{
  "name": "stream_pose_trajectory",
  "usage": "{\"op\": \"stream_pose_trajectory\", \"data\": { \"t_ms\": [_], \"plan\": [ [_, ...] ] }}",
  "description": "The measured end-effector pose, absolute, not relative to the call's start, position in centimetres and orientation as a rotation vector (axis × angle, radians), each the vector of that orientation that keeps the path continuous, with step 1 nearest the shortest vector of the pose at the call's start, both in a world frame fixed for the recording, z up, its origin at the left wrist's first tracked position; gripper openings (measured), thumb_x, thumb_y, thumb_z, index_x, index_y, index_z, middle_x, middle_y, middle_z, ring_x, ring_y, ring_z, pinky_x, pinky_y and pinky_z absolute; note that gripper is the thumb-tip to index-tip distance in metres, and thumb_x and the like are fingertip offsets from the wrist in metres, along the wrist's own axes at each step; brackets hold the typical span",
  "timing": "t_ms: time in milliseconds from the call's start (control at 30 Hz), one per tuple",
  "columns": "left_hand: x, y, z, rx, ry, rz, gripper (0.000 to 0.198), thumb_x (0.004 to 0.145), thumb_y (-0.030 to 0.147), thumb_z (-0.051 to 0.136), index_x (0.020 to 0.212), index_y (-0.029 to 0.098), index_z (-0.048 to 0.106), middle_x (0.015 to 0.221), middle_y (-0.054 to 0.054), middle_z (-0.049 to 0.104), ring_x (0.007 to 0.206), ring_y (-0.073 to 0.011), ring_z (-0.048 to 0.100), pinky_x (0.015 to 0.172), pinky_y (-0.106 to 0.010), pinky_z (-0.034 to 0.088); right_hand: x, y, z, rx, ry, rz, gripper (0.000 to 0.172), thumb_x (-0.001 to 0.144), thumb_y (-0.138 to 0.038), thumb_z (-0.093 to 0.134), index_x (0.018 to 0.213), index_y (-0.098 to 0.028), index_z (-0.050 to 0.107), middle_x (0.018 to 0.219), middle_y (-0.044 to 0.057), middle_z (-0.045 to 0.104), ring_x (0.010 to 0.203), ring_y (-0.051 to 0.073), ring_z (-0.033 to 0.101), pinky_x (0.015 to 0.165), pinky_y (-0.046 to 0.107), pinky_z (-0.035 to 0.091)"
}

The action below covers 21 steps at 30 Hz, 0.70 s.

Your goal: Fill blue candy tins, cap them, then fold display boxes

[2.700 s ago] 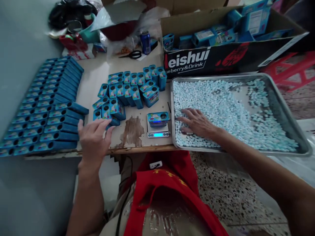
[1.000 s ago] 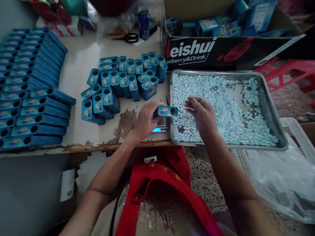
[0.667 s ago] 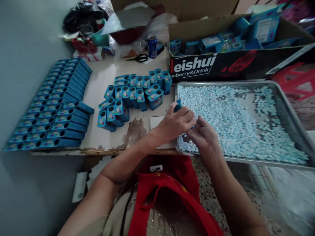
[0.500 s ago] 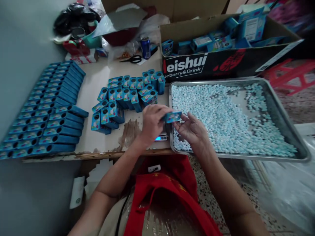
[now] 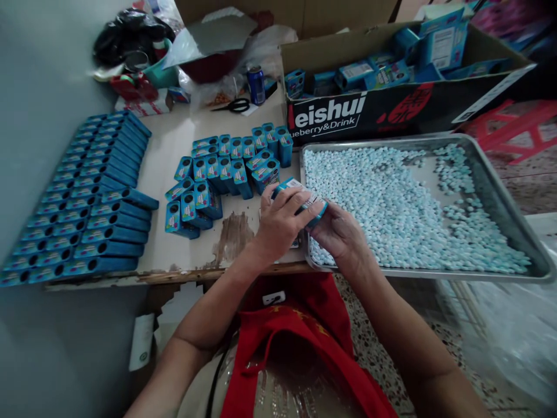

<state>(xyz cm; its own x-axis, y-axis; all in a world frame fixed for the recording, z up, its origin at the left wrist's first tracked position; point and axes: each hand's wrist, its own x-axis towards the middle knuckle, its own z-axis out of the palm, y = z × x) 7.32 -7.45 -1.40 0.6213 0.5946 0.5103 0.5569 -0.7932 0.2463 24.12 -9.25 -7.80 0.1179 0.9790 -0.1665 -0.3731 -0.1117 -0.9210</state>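
Observation:
Both hands grip one small blue tin box point(image 5: 301, 196) over the near left corner of a metal tray point(image 5: 500, 191). My left hand point(image 5: 278, 223) wraps it from the left and top. From below and the right, my right hand point(image 5: 342, 235) closes on the same box. The box is turned so its white label faces up. The tray is spread with many small pale blue candies point(image 5: 391, 197). A small scale is mostly hidden beneath my hands.
Several upright blue boxes cluster point(image 5: 226, 171) mid-table. Rows of flat-lying blue boxes point(image 5: 87, 197) fill the left side. A black cardboard carton point(image 5: 374, 110) with more boxes stands behind the tray. A can point(image 5: 256, 85), scissors point(image 5: 232, 105) and bags lie at the back.
My left hand took the blue box off the scale and carried it to the tray corner. My right hand left the candies and joined it. The box has since turned label-side up.

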Motion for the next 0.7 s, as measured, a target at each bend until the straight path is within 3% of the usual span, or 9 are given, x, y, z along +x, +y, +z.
{"op": "stream_pose_trajectory", "data": {
  "t_ms": [100, 200, 400, 467, 567, 700],
  "plan": [
    [6.8, -7.5, -2.6, 2.52, 1.126, 1.002, 0.039, 0.1, 0.008, 0.062, 0.129, 0.031, 0.075, 0.131, -0.005, 0.077, 0.129, -0.0268, 0.066, 0.121, -0.051, 0.044, 24.2, -9.9, -7.3, -1.014, -0.43, 1.399, 0.017, 0.097, -0.041, 0.06, 0.087, -0.027, 0.062, 0.095, 0.007, 0.073, 0.094, 0.025, 0.071, 0.084, 0.043, 0.067],
    [5.8, -7.8, -4.1, 2.094, 1.195, 1.199, 0.026, 0.098, 0.018, 0.072, 0.122, 0.026, 0.076, 0.123, -0.006, 0.079, 0.118, -0.0251, 0.071, 0.11, -0.042, 0.054, 24.4, -10.6, -6.3, -0.956, -0.239, 1.504, 0.004, 0.092, -0.023, 0.066, 0.089, -0.025, 0.064, 0.098, 0.005, 0.074, 0.087, 0.019, 0.072, 0.074, 0.031, 0.068],
    [3.6, -8.4, -8.1, 1.338, 1.197, 1.162, 0.051, 0.074, 0.043, 0.098, 0.116, 0.024, 0.075, 0.106, -0.003, 0.081, 0.098, -0.0229, 0.077, 0.093, -0.037, 0.064, 26.7, -11.2, -5.5, -0.987, -0.104, 1.712, 0.033, 0.079, 0.003, 0.066, 0.101, -0.022, 0.067, 0.093, 0.001, 0.07, 0.064, 0.005, 0.062, 0.054, 0.008, 0.056],
    [2.9, -8.6, -9.1, 1.285, 1.177, 1.143, 0.056, 0.069, 0.048, 0.1, 0.113, 0.023, 0.076, 0.104, -0.004, 0.081, 0.097, -0.0236, 0.078, 0.094, -0.039, 0.065, 27.8, -11.2, -5.7, -1.054, -0.202, 1.663, 0.03, 0.08, -0.001, 0.072, 0.1, -0.023, 0.068, 0.093, 0.0, 0.071, 0.058, 0.004, 0.055, 0.045, 0.007, 0.05],
    [2.0, -8.7, -9.4, 1.322, 1.139, 1.137, 0.064, 0.069, 0.05, 0.1, 0.122, 0.024, 0.075, 0.115, -0.006, 0.08, 0.105, -0.0242, 0.078, 0.099, -0.04, 0.064, 29.1, -11.5, -5.4, -1.177, -0.387, 1.607, 0.015, 0.085, -0.022, 0.081, 0.097, -0.023, 0.072, 0.08, -0.001, 0.066, 0.048, 0.004, 0.042, 0.036, 0.01, 0.038],
    [0.0, -8.6, -8.2, 1.445, 1.069, 1.198, 0.07, 0.072, 0.042, 0.1, 0.133, 0.025, 0.071, 0.128, -0.008, 0.077, 0.119, -0.0243, 0.075, 0.108, -0.039, 0.061, 30.7, -12.0, -3.8, -1.311, -0.486, 1.514, 0.013, 0.09, -0.033, 0.081, 0.091, -0.022, 0.073, 0.065, -0.004, 0.055, 0.045, 0.004, 0.033, 0.037, 0.014, 0.028]
  ]
}}
